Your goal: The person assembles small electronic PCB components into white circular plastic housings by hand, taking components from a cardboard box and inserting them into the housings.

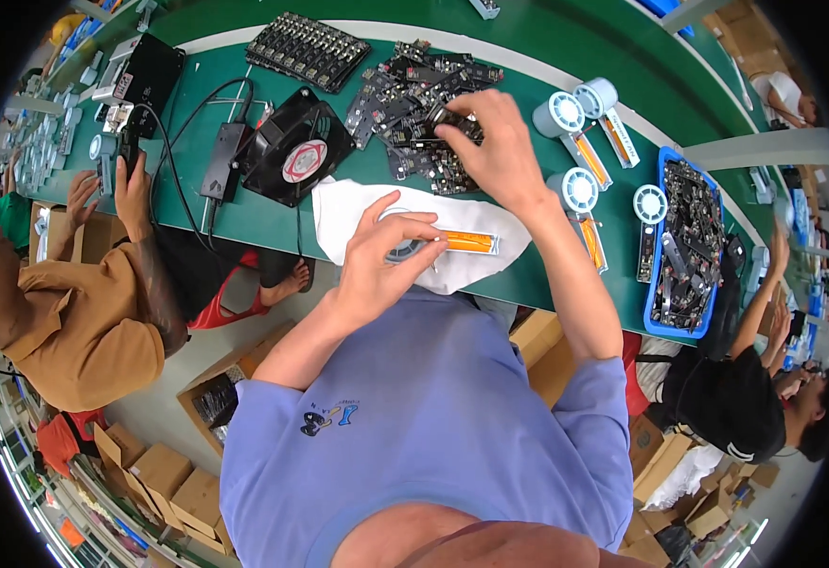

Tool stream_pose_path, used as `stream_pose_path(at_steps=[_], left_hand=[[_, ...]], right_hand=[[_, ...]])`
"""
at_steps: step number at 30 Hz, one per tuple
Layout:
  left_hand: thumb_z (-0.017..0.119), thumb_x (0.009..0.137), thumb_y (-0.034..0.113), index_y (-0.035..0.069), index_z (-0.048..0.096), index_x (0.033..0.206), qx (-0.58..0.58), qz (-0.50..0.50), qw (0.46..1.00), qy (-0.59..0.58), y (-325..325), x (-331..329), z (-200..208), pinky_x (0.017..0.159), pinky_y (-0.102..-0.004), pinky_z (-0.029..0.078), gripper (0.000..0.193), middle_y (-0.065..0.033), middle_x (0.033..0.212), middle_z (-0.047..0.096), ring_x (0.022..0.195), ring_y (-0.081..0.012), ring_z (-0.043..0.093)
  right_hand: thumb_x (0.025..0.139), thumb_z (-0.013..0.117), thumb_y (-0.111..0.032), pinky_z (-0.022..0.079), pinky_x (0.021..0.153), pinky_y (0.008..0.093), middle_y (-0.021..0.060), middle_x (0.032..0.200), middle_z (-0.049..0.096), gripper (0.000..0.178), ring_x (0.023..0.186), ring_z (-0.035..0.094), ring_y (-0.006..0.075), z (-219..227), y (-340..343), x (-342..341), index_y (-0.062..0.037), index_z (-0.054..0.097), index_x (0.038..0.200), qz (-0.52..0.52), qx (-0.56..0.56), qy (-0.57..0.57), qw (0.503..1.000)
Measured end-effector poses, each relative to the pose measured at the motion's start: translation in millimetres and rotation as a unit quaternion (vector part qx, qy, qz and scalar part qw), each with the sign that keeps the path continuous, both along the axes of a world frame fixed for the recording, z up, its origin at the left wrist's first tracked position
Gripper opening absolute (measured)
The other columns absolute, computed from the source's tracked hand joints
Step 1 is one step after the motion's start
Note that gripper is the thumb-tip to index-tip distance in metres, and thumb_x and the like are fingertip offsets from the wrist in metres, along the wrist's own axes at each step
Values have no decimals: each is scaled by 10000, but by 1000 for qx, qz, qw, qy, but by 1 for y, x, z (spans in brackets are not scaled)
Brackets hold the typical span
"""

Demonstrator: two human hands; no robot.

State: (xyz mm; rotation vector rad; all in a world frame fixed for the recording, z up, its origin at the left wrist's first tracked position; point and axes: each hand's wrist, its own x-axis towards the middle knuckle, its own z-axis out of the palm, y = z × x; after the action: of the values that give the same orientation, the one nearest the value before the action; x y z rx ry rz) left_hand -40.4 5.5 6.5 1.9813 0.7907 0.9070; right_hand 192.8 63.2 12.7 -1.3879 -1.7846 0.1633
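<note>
On a white cloth (343, 204) before me lies a pale blue handheld fan with its casing open, an orange strip showing in its handle (471, 242). My left hand (381, 256) is closed around the fan where head and handle meet, thumb and forefinger pinched together, hiding most of the round head. Farther off, my right hand (498, 151) reaches over a heap of black circuit boards (400, 95). Its thumb and forefinger pinch a dark circuit board (441, 115) at the heap's right side; the other fingers partly cover it.
Several similar fans (580, 189) lie right of the cloth. A blue tray (656, 284) of boards stands at the right. Left are a black square fan (298, 147), a black adapter (225, 161) with cables, and stacked boards (308, 52). Co-workers sit on both sides.
</note>
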Motion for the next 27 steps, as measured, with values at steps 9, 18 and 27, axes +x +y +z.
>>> stream_pose_path(at_steps=[9, 18, 27], left_hand=[[790, 900, 98, 87, 797, 1049, 24, 37, 999, -8, -4, 10, 2, 1174, -486, 356, 150, -64, 970, 779, 1026, -208, 731], [798, 838, 67, 96, 760, 980, 176, 76, 981, 28, -6, 20, -3, 1116, -451, 412, 149, -12, 889, 732, 901, -190, 697], [790, 831, 56, 85, 741, 957, 183, 78, 979, 35, -5, 24, -2, 1093, -454, 427, 138, -6, 860, 707, 874, -190, 685]], right_hand=[[975, 703, -54, 538, 669, 336, 134, 955, 651, 264, 754, 670, 210, 52, -89, -13, 10, 687, 1231, -62, -178, 236, 953], [941, 735, -12, 591, 782, 334, 148, 1049, 731, 283, 874, 754, 246, 26, -140, -40, -13, 703, 1222, -76, -194, 189, 960], [934, 734, 8, 593, 686, 320, 134, 986, 706, 309, 840, 741, 218, 26, -140, -47, -16, 705, 1240, -57, -170, 173, 969]])
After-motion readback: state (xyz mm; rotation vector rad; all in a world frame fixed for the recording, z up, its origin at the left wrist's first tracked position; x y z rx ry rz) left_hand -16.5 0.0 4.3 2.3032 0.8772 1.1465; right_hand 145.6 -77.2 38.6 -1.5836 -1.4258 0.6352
